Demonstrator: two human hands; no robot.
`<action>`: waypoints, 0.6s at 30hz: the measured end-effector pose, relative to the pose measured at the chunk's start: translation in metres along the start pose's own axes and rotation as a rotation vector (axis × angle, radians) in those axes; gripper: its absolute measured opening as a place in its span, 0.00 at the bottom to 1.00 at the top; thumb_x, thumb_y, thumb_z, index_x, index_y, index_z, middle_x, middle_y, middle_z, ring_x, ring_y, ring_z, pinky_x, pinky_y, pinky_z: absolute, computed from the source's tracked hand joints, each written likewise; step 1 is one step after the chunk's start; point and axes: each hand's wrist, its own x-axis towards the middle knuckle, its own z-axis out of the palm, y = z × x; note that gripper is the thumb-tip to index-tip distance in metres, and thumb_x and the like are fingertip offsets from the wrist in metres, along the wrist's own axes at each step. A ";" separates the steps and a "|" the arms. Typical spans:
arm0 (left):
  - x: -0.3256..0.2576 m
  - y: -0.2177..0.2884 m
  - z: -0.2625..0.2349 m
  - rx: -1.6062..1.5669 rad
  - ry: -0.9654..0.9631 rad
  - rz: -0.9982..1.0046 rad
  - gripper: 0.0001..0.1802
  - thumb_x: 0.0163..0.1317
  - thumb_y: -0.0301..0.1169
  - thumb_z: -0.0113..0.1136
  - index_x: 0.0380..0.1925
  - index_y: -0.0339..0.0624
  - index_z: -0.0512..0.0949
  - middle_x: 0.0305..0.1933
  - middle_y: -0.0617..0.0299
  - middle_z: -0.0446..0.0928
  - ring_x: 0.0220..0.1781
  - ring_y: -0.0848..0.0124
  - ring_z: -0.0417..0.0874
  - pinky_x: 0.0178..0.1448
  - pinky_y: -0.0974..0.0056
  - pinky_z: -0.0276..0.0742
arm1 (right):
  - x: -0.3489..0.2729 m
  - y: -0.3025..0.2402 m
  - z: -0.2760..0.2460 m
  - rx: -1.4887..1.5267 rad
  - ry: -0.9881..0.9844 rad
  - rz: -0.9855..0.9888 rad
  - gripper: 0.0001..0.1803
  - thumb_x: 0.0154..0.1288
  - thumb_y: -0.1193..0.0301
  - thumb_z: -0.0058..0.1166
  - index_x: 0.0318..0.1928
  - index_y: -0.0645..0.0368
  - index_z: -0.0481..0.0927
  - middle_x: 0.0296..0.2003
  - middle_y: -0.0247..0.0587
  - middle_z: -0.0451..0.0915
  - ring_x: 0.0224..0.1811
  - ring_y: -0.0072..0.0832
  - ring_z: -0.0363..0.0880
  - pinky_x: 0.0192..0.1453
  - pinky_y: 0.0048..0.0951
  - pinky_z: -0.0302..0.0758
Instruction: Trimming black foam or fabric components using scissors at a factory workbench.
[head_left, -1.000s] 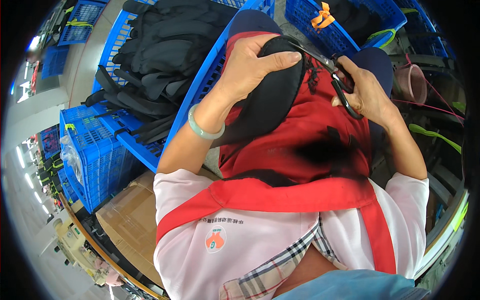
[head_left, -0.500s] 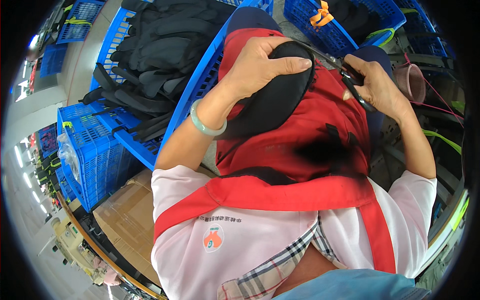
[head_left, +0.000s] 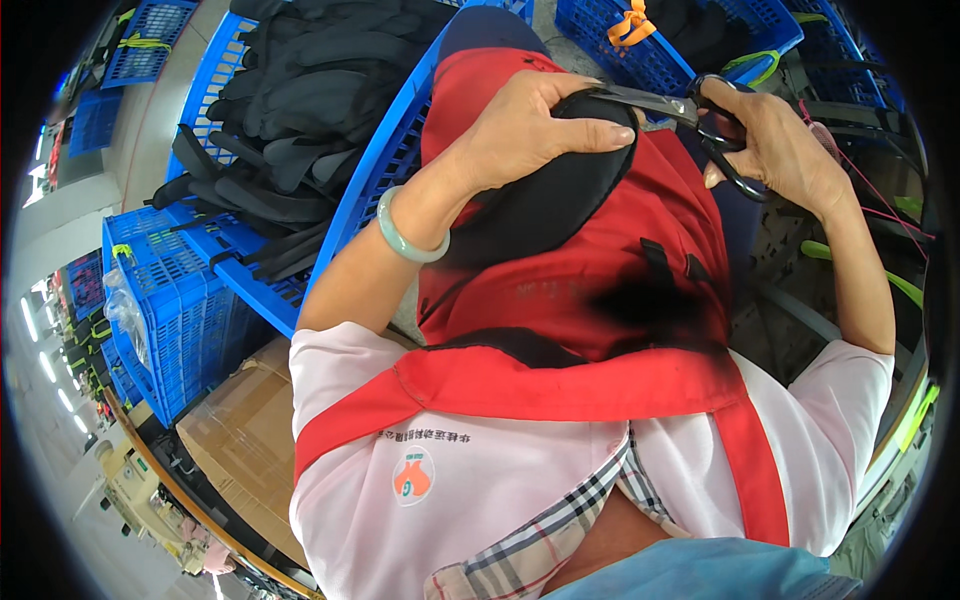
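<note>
A black, curved padded fabric piece (head_left: 570, 200) lies over my lap on the red apron (head_left: 655, 215). Its far end is pinched between the thumb and fingers of my left hand (head_left: 525, 130), which wears a pale green bangle on the wrist. My right hand (head_left: 785, 150) grips a pair of scissors (head_left: 665, 103) by its black handles, with fingers through the loops. The handles are spread apart, and the blades point left, their tips at the piece's far edge by my left fingers. The left fingertips are partly hidden behind the fabric.
Left of my lap, a blue plastic crate (head_left: 395, 140) holds a heap of similar black pieces (head_left: 320, 100). More blue crates (head_left: 180, 320) and a cardboard box (head_left: 245, 440) stand at the left. Another crate (head_left: 640, 75) with an orange ribbon (head_left: 632, 24) is at the far right.
The scissors have swung from a slanting position to nearly level, and their handles have spread. My right hand has moved slightly farther and to the right. My left hand keeps its pinch on the fabric piece.
</note>
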 end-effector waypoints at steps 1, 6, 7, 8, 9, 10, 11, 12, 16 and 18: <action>0.000 -0.001 0.000 0.035 -0.008 0.010 0.14 0.57 0.33 0.70 0.41 0.37 0.84 0.35 0.67 0.82 0.38 0.81 0.79 0.46 0.75 0.75 | 0.002 -0.006 -0.006 -0.040 -0.032 0.021 0.36 0.43 0.54 0.72 0.44 0.66 0.71 0.20 0.50 0.62 0.25 0.47 0.64 0.32 0.39 0.64; 0.001 -0.001 0.007 -0.027 -0.027 -0.010 0.15 0.57 0.33 0.70 0.43 0.38 0.84 0.34 0.68 0.82 0.38 0.81 0.80 0.46 0.75 0.75 | 0.007 0.000 -0.016 -0.185 -0.098 0.095 0.36 0.41 0.55 0.72 0.47 0.63 0.72 0.19 0.48 0.65 0.25 0.49 0.66 0.33 0.41 0.65; 0.001 0.000 0.007 0.003 -0.032 -0.015 0.15 0.57 0.33 0.70 0.43 0.39 0.84 0.34 0.68 0.82 0.38 0.81 0.80 0.46 0.75 0.75 | 0.007 0.000 -0.016 -0.186 -0.099 0.094 0.36 0.41 0.55 0.72 0.47 0.63 0.72 0.19 0.48 0.65 0.25 0.49 0.66 0.33 0.41 0.65; 0.001 -0.001 0.007 0.002 -0.032 -0.015 0.15 0.57 0.33 0.70 0.43 0.39 0.84 0.34 0.68 0.82 0.38 0.81 0.80 0.46 0.75 0.75 | 0.007 -0.001 -0.016 -0.196 -0.060 0.065 0.36 0.41 0.55 0.72 0.46 0.63 0.72 0.19 0.48 0.65 0.26 0.49 0.64 0.32 0.40 0.65; 0.003 -0.003 0.007 0.005 -0.040 -0.017 0.16 0.57 0.33 0.70 0.43 0.39 0.84 0.34 0.68 0.82 0.38 0.80 0.80 0.46 0.74 0.75 | 0.007 -0.001 -0.016 -0.207 -0.022 0.036 0.35 0.41 0.55 0.72 0.45 0.63 0.72 0.19 0.49 0.65 0.26 0.49 0.62 0.32 0.39 0.65; 0.003 -0.004 0.008 0.008 -0.049 -0.019 0.16 0.57 0.33 0.70 0.44 0.38 0.84 0.34 0.68 0.82 0.38 0.80 0.80 0.46 0.74 0.75 | 0.006 -0.002 -0.016 -0.217 0.017 0.008 0.35 0.40 0.55 0.72 0.44 0.64 0.73 0.19 0.49 0.65 0.26 0.49 0.60 0.32 0.39 0.65; 0.003 -0.004 0.010 0.007 -0.053 -0.021 0.16 0.57 0.33 0.70 0.44 0.38 0.84 0.34 0.68 0.82 0.38 0.80 0.80 0.46 0.74 0.75 | 0.006 0.000 -0.015 -0.216 0.017 0.012 0.35 0.40 0.55 0.72 0.44 0.64 0.73 0.19 0.49 0.65 0.26 0.49 0.60 0.32 0.39 0.65; 0.003 -0.004 0.011 0.018 -0.061 -0.017 0.16 0.57 0.33 0.69 0.43 0.38 0.84 0.34 0.68 0.82 0.38 0.80 0.80 0.46 0.74 0.75 | 0.008 0.002 -0.013 -0.257 0.046 -0.041 0.33 0.42 0.56 0.72 0.44 0.64 0.73 0.19 0.47 0.66 0.25 0.45 0.62 0.32 0.38 0.65; 0.002 -0.008 0.010 0.011 -0.058 -0.018 0.15 0.58 0.30 0.69 0.44 0.35 0.83 0.37 0.66 0.82 0.38 0.80 0.80 0.45 0.74 0.76 | 0.018 -0.008 -0.024 -0.207 -0.071 0.051 0.30 0.42 0.65 0.72 0.42 0.63 0.70 0.22 0.51 0.62 0.30 0.48 0.55 0.33 0.40 0.63; 0.002 -0.006 0.008 0.036 -0.049 0.023 0.14 0.59 0.29 0.68 0.44 0.36 0.82 0.38 0.66 0.82 0.39 0.80 0.80 0.45 0.74 0.76 | 0.019 -0.004 -0.020 -0.208 -0.045 0.012 0.28 0.44 0.64 0.72 0.41 0.65 0.71 0.20 0.46 0.63 0.25 0.42 0.59 0.31 0.37 0.63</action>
